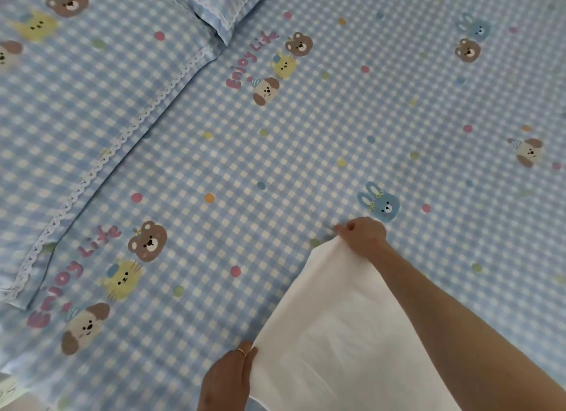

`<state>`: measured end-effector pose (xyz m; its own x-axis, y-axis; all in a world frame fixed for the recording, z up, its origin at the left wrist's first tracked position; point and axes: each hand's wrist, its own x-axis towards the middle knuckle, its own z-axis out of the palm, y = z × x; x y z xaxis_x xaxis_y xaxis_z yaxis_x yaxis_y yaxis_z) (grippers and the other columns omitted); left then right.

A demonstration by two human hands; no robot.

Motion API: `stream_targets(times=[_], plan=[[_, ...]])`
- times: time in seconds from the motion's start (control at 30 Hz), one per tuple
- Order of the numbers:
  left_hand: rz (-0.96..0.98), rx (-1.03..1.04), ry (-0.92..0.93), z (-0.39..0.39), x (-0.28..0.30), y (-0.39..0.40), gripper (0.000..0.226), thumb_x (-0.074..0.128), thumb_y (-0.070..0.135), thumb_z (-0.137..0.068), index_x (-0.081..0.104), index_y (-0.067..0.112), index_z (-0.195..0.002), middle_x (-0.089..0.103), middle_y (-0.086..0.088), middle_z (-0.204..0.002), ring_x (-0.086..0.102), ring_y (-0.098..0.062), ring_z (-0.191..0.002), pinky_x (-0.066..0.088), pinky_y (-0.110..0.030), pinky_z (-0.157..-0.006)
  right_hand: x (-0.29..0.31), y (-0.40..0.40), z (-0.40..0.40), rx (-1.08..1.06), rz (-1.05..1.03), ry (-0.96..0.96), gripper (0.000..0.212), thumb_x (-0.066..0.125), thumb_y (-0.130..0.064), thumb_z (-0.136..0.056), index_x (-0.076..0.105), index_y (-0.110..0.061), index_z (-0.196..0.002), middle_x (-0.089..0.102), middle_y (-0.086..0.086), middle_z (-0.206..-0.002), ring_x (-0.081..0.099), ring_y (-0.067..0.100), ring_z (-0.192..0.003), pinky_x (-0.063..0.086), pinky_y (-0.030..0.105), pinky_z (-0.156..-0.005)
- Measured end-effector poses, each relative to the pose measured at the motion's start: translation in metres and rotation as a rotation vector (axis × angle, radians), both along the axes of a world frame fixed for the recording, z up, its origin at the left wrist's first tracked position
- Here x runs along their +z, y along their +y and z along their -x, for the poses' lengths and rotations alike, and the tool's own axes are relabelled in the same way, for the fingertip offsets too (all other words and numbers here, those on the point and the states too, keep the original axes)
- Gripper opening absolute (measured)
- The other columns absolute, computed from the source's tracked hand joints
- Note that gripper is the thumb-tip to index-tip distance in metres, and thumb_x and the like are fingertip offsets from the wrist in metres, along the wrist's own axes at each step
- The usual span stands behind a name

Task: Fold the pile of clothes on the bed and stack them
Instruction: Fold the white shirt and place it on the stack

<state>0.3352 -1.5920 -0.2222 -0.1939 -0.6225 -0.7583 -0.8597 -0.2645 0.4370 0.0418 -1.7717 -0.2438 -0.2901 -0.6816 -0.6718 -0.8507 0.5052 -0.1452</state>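
A bed covered in a blue-and-white gingham sheet printed with cartoon animals and dots fills the view; two matching lace-edged pillows lie at far left. A smooth, plain white cloth is stretched at near right: the right hand pinches its far corner, the left hand, wearing a ring, grips its near-left edge. Whether it touches the sheet is unclear.

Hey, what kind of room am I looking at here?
Most likely a bedroom, looking down at a bed. A blue checked sheet with cartoon animals fills the view, a matching pillow lies on it, and two hands hold a white cloth above it.
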Motion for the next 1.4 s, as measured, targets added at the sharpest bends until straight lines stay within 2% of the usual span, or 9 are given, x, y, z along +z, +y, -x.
stream_targets(times=[0.07,0.17,0.33,0.43,0.57,0.67,0.8,1.07,1.4], plan=[[0.173,-0.031,-0.018,0.006,-0.001,0.003,0.083,0.008,0.059,-0.095,0.077,0.015,-0.081,0.071,-0.001,-0.061,0.067,-0.008,-0.053,0.051,-0.021,-0.051,-0.006,0.006,-0.004,-0.034,0.068,-0.087,0.046,0.043,-0.042,-0.096,0.046,-0.019,-0.057,0.05,-0.003,-0.062,0.053,0.018,-0.068,0.031,0.024,-0.056],[0.183,0.159,-0.064,0.007,0.002,-0.001,0.065,0.025,0.068,-0.089,0.058,0.025,-0.125,0.069,0.003,-0.114,0.064,-0.008,-0.103,0.046,-0.02,-0.087,0.005,0.012,0.008,-0.169,0.276,-0.134,0.04,0.051,-0.035,-0.093,0.05,-0.015,-0.059,0.055,0.001,-0.062,0.052,0.019,-0.062,0.032,0.027,-0.056],[0.186,0.131,-0.037,0.031,-0.003,-0.019,0.051,0.043,0.045,-0.095,0.033,0.032,-0.143,0.053,0.007,-0.136,0.055,-0.013,-0.12,0.04,-0.027,-0.098,0.029,0.125,0.05,-0.449,0.604,0.045,0.009,0.06,-0.018,-0.09,0.063,-0.011,-0.094,0.061,0.011,-0.097,0.057,0.031,-0.092,0.042,0.038,-0.079],[0.345,0.07,0.067,0.062,-0.007,-0.03,0.056,0.043,0.034,-0.097,0.021,0.031,-0.148,0.042,0.002,-0.143,0.052,-0.02,-0.122,0.043,-0.034,-0.097,0.024,0.227,0.047,-0.333,0.394,0.218,0.04,0.053,-0.032,-0.092,0.059,-0.008,-0.123,0.057,0.018,-0.126,0.051,0.038,-0.119,0.039,0.05,-0.097],[0.438,-0.253,-0.063,0.091,-0.019,-0.043,0.06,0.038,0.038,-0.098,0.005,0.038,-0.148,0.02,-0.008,-0.152,0.04,-0.028,-0.127,0.043,-0.039,-0.099,0.02,0.307,0.034,-0.188,0.246,0.267,0.074,0.008,-0.058,-0.095,0.053,-0.015,-0.133,0.047,0.019,-0.141,0.046,0.039,-0.129,0.033,0.061,-0.1],[0.411,-0.238,-0.067,0.092,-0.026,-0.043,0.065,0.043,0.037,-0.096,0.007,0.033,-0.15,0.023,-0.011,-0.149,0.041,-0.03,-0.124,0.042,-0.041,-0.098,0.022,0.333,0.031,-0.583,0.228,0.227,0.056,0.04,-0.046,-0.096,0.025,-0.025,-0.146,0.027,0.018,-0.154,0.03,0.035,-0.14,0.028,0.057,-0.108],[0.303,-0.008,-0.007,0.088,-0.02,-0.038,0.081,0.056,0.03,-0.091,-0.005,0.036,-0.144,0.046,-0.016,-0.127,0.058,-0.034,-0.098,0.046,-0.039,-0.082,0.03,0.341,-0.007,-1.244,0.202,-0.049,0.088,0.064,-0.033,-0.087,0.007,-0.02,-0.152,0.015,0.008,-0.159,0.03,0.034,-0.139,0.025,0.043,-0.111],[0.259,0.15,0.08,0.119,0.04,-0.039,0.066,0.068,0.016,-0.084,0.037,0.022,-0.142,0.053,-0.014,-0.135,0.051,-0.041,-0.118,0.037,-0.045,-0.099,0.087,0.346,0.023,-1.245,0.51,-0.117,0.06,0.064,-0.023,-0.088,0.039,-0.023,-0.142,0.048,0.004,-0.143,0.049,0.025,-0.127,0.038,0.036,-0.103],[0.231,0.013,0.373,0.325,0.147,0.116,0.072,0.069,0.005,-0.081,0.036,0.02,-0.143,0.048,-0.013,-0.14,0.053,-0.039,-0.117,0.038,-0.04,-0.093,0.201,0.539,0.205,-1.318,0.697,0.097,0.057,0.067,-0.023,-0.086,0.044,-0.023,-0.139,0.058,0.005,-0.132,0.057,0.027,-0.115,0.042,0.036,-0.1]])
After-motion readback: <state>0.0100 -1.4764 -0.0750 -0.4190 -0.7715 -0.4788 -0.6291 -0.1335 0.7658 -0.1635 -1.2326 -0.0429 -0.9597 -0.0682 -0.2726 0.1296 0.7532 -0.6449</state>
